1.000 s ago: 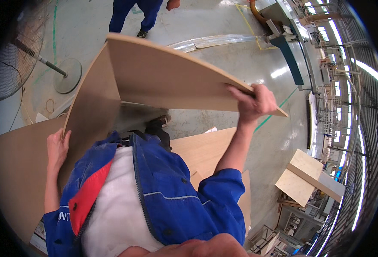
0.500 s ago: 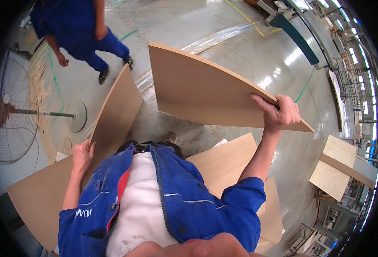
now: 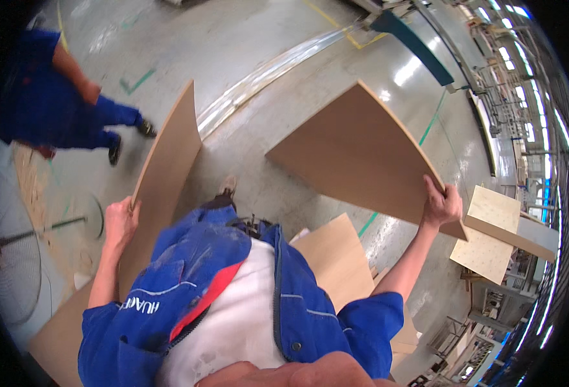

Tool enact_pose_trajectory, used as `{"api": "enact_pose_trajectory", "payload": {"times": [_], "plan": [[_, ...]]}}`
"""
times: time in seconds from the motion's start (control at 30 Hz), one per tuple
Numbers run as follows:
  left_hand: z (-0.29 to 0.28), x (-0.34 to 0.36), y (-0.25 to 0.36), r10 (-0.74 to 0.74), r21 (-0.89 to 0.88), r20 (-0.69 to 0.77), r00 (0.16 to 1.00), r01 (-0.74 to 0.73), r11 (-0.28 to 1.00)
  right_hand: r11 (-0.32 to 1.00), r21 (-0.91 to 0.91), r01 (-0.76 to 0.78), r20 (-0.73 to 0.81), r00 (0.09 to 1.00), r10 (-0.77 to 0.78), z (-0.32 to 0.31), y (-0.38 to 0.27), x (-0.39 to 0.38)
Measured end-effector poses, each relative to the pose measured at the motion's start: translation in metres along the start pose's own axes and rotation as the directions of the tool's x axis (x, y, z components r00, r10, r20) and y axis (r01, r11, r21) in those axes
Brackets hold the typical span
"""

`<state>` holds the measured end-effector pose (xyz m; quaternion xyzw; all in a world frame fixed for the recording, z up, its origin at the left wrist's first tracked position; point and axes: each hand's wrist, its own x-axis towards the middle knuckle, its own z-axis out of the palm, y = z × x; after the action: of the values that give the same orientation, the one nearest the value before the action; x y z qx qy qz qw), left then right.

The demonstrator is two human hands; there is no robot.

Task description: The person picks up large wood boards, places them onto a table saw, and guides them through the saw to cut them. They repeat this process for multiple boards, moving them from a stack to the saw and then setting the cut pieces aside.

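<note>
A large thin brown wooden board (image 3: 362, 151) stands tilted in front of me on the right. My right hand (image 3: 442, 206) is closed around its upper edge near the right corner, thumb on the near face. At my left stands a second brown board (image 3: 168, 158), its top edge running away from me. My left hand (image 3: 122, 220) grips that edge, fingers partly hidden behind the board. A gap with grey floor separates the two boards, and one of my shoes (image 3: 228, 186) shows in it.
At the left, a co-worker in blue (image 3: 59, 103) walks near a large pedestal fan (image 3: 13, 251). Brown panels (image 3: 336, 255) lie beside my right side. Pale boards (image 3: 494, 209) rest at the far right. A dark teal machine part (image 3: 413, 48) stands at the back.
The right board has swung to the right and turned, with my right hand moving right and nearer. The left board stays in my left hand. The co-worker has shifted left in view.
</note>
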<state>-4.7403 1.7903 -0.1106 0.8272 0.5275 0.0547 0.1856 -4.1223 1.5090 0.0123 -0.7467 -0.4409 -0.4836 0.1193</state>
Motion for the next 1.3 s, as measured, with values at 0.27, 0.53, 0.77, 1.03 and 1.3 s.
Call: {"api": "enact_pose_trajectory", "payload": {"times": [0.27, 0.53, 0.77, 1.03, 1.3], "plan": [[0.043, 0.153, 0.133, 0.205, 0.04, 0.036, 0.978, -0.207, 0.978, 0.921, -0.293, -0.258, -0.066, 0.966, 0.25, 0.039, 0.138, -0.033], [0.116, 0.263, 0.319, 0.444, 0.119, 0.099, 0.891, -0.453, 0.883, 0.747, -0.53, -0.402, -0.149, 0.911, 0.385, 0.064, 0.308, -0.062], [0.175, 0.335, 0.487, 0.565, 0.034, 0.181, 0.805, -0.58, 0.814, 0.611, -0.706, -0.357, -0.118, 0.911, 0.396, 0.093, 0.44, -0.085], [0.245, 0.43, 0.691, 0.69, 0.051, 0.251, 0.679, -0.721, 0.691, 0.37, -0.868, -0.332, -0.128, 0.868, 0.48, 0.093, 0.574, -0.127], [0.345, 0.548, 0.958, 0.781, -0.049, 0.281, 0.558, -0.804, 0.592, -0.065, -0.897, -0.437, -0.352, 0.619, 0.702, 0.106, 0.676, -0.175]]}}
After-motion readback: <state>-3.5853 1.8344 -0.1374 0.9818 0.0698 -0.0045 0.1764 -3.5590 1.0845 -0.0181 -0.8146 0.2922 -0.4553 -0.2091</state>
